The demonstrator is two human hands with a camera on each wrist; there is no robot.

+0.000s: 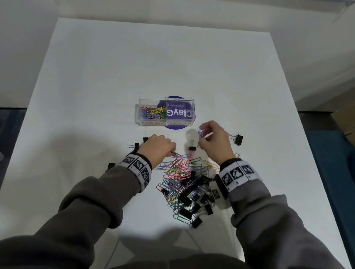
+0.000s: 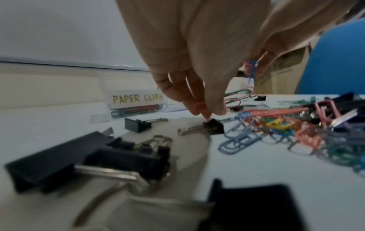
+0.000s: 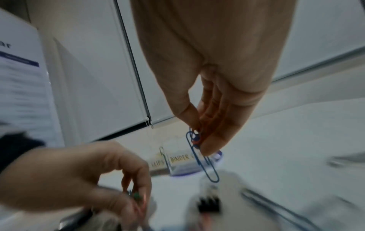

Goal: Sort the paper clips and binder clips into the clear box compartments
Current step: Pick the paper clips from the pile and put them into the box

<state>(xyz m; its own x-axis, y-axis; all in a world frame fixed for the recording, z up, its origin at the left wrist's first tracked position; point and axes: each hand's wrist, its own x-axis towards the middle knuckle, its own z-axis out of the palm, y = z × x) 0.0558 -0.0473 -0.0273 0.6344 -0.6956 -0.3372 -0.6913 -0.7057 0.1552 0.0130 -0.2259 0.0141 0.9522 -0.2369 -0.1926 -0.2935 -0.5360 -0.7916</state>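
Note:
The clear box [image 1: 165, 114] sits mid-table; its left compartment, labelled PAPER CLIPS [image 2: 137, 98], holds several coloured paper clips, and the right one is labelled BINDER CLIPS. A mixed pile of paper clips and black binder clips [image 1: 186, 184] lies in front of me. My left hand [image 1: 157, 149] is down at the pile's far-left edge, pinching red and green paper clips [image 2: 236, 97]. My right hand [image 1: 212, 138] is raised right of the box, pinching a few paper clips, a blue one [image 3: 205, 162] hanging lowest.
Loose black binder clips lie around the pile: one [image 1: 237, 138] right of my right hand, one [image 1: 192, 148] between the hands, others [image 1: 133, 146] left of my left hand. A purple round label [image 1: 175, 112] lies under the box. The table's left edge [image 1: 17, 140] borders a dark floor.

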